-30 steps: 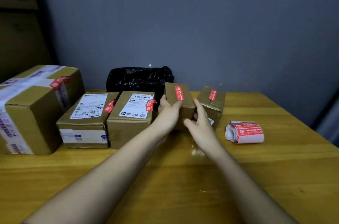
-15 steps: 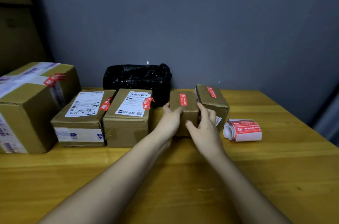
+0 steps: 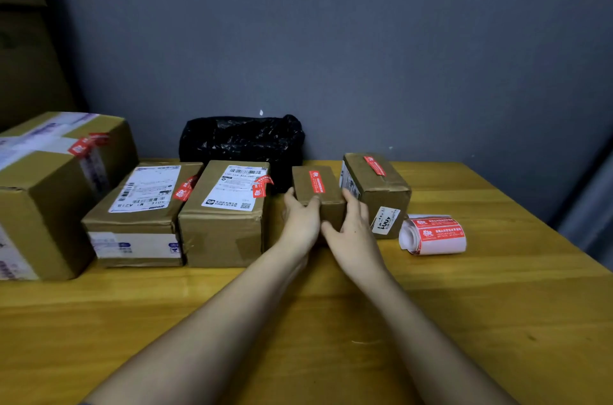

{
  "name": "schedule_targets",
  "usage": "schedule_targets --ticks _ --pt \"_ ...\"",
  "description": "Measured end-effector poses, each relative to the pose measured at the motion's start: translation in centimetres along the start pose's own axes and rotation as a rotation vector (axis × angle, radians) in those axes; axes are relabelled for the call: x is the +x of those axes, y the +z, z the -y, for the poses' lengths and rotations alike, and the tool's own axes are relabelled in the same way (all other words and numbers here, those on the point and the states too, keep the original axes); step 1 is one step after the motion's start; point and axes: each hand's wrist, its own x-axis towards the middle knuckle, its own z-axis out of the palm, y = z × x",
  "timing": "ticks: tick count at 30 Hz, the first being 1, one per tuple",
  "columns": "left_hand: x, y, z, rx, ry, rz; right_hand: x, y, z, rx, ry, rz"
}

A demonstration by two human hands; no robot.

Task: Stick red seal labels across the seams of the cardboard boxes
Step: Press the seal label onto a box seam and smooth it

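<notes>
While both hands frame the small box (image 3: pixel 318 195), it sits on the wooden surface (image 3: pixel 497 305) in a row of boxes. The left hand (image 3: pixel 300 222) is curled against the box's left side with its fingers hooked over the top edge, and the right hand (image 3: pixel 353 232) presses flat on the near right corner, fingers loosely spread, so the pair clamp it from two sides, probably to square it into line. A red label (image 3: pixel 315 181) already runs across the box's top. At 3 o'clock of it stands a taller box (image 3: pixel 381 192), just beside it and also labelled, and further to 3 o'clock lies the label roll (image 3: pixel 433 235), near enough for the right hand to reach. At 9 o'clock stand two flatter boxes (image 3: pixel 229 212) (image 3: pixel 142 208) with shipping slips, and a big box (image 3: pixel 49 189) beyond; each shows a red label. A black bag (image 3: pixel 242 142) sits against the wall at 12 o'clock.
</notes>
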Motion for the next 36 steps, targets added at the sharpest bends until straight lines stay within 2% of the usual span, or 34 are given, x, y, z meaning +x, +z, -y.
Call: schedule_targets --ticks 7,12,16,20,22,25,28,32,36 --pt "1.2 0.4 0.7 -0.003 0.002 0.024 0.1 0.2 -0.2 0.035 0.001 0.037" --pt "-0.6 0.2 -0.6 0.066 0.045 0.032 -0.4 0.6 -0.6 0.059 -0.056 0.001" --pt "-2.5 0.1 -1.6 0.238 0.204 0.017 -1.0 0.5 -0.9 0.129 -0.155 -0.113" --pt "-5.0 -0.8 -2.6 0.333 0.465 0.043 -1.2 0.2 -0.5 0.163 -0.300 -0.378" --pt "-6.0 -1.9 -3.2 0.337 0.582 0.067 -1.0 -0.3 0.1 0.187 -0.334 -0.433" --pt "-6.3 -4.3 -3.9 0.335 0.691 0.062 -0.8 -0.7 1.4 0.309 -0.330 -0.344" --pt "-5.6 -7.2 -4.5 0.429 0.738 -0.045 -0.3 0.0 3.5 0.420 -0.284 -0.187" --pt "-3.9 -11.1 -4.5 0.544 0.649 -0.220 0.0 2.7 6.4 0.451 -0.164 0.068" --pt "-3.2 -14.0 -3.9 0.666 0.492 -0.312 -0.1 5.6 7.9 0.358 -0.088 0.185"
